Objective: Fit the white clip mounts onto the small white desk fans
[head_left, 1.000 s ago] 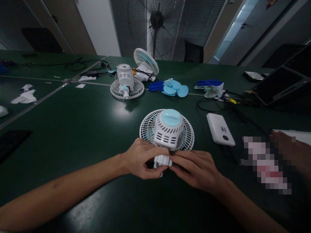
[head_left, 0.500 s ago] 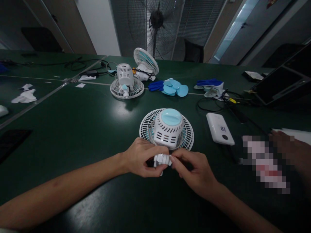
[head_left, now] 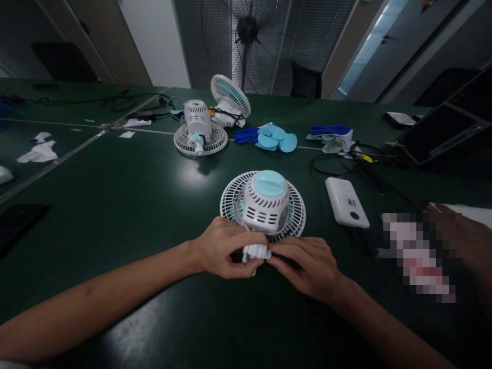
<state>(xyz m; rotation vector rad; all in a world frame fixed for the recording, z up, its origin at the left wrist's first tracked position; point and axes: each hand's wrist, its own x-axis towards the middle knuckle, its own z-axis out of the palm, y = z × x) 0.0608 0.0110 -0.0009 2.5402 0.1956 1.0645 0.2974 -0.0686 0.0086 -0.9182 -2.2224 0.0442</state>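
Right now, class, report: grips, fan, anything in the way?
Left grip holding white part; right grip at its edge. Fan face-down just beyond. White box off right, seemingly not blocking.

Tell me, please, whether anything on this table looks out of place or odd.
The light-blue fan blade looks odd, lying loose by a blue glove, unmounted. Towards the left edge, crumpled white scraps look like stray litter.

Small white ribbed piece (head_left: 253,251), just in front of a face-down, blue-capped white fan (head_left: 264,210)
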